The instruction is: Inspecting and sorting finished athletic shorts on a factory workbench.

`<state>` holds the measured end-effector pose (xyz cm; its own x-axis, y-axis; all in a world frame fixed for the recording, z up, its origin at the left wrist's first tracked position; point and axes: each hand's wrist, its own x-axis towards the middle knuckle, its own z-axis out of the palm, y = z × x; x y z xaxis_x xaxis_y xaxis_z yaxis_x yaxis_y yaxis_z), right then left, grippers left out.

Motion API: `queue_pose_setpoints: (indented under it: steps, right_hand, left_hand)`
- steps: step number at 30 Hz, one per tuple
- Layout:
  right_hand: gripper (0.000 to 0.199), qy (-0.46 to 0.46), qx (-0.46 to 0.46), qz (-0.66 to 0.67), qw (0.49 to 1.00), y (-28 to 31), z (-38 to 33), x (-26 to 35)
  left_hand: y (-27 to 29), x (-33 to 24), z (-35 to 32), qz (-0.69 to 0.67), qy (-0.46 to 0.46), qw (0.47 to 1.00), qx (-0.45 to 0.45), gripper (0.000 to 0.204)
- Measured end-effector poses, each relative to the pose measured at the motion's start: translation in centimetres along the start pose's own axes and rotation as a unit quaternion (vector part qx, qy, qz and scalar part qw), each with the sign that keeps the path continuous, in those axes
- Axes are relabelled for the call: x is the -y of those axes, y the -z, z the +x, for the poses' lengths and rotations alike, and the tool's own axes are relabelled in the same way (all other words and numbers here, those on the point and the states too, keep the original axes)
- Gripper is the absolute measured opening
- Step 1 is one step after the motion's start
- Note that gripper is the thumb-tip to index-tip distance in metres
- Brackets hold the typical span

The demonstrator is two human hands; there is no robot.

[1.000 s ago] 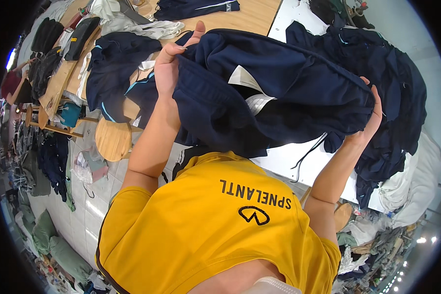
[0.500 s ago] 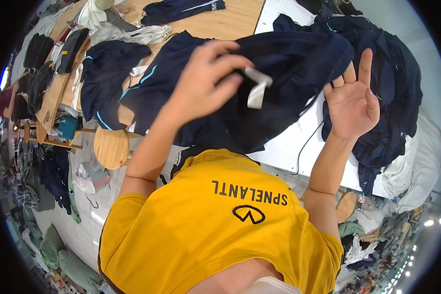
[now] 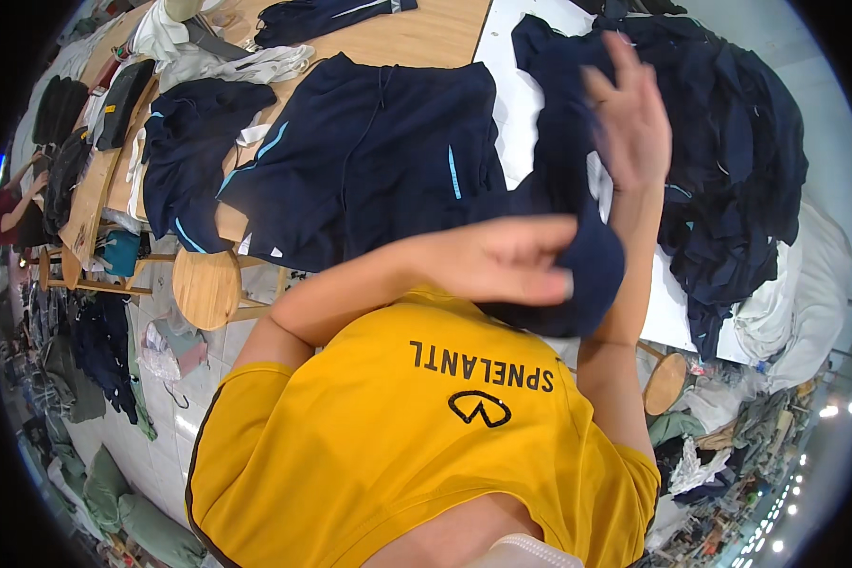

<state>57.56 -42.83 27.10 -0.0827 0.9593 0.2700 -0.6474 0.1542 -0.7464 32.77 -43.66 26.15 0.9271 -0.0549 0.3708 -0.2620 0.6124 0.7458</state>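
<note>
Dark navy shorts [image 3: 388, 142] with a drawstring and light-blue side strips lie spread on the table before me. To their right, a second navy garment [image 3: 592, 270] is bunched and blurred, hanging over the table's near edge close to my chest. My left hand [image 3: 511, 260] reaches across at this garment, thumb and fingers apart; whether it pinches any cloth is blurred. Farther off, my right hand [image 3: 630, 123] is raised beside the same garment and a large navy pile, its fingers spread and nothing visible in them.
A heap of navy garments [image 3: 729, 142] covers the right side of the white tabletop [image 3: 663, 303]. Another navy garment [image 3: 194, 151] and white cloth [image 3: 246, 66] lie at left. Wooden stools [image 3: 206, 289] stand below the table edge. At far left, another person's arm [image 3: 24, 204] shows.
The held-up navy garment with the white label has come down toward me, uncovering the spread shorts. My left hand moved right and nearer; my right hand moved farther away and left.
</note>
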Motion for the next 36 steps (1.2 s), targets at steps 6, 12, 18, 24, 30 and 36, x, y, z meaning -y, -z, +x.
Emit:
queue_pose_setpoints:
  steps: [6,12,18,24,30,36]
  right_hand:
    - [0.044,0.173,-0.305,-0.563,0.748,-6.9,-1.7,-0.7]
    - [0.072,0.278,-0.251,-0.52,0.768,-9.4,-4.2,-6.2]
    - [0.034,0.22,-0.306,-0.62,0.688,-7.0,-3.6,-4.2]
    - [0.027,0.126,-0.342,-0.625,0.691,-4.3,-5.1,0.2]
    - [0.02,0.098,-0.394,-0.629,0.663,-3.0,-5.2,-0.4]
    - [0.019,-0.037,-0.44,-0.349,0.826,-2.1,-5.3,-0.5]
  left_hand:
    - [1.4,-6.1,3.2,0.022,-0.27,0.949,-0.163,0.046]
    - [-0.6,-7.4,4.3,0.514,-0.158,0.84,-0.066,0.061]
    - [0.5,-11.5,1.1,0.6,-0.066,0.764,-0.227,0.056]
    - [3.1,-16.0,-2.7,0.08,-0.208,0.969,-0.111,0.103]
    - [2.9,-15.4,-2.5,0.225,-0.177,0.866,-0.409,0.105]
    - [3.9,-13.4,-1.8,0.246,-0.179,0.784,-0.542,0.107]
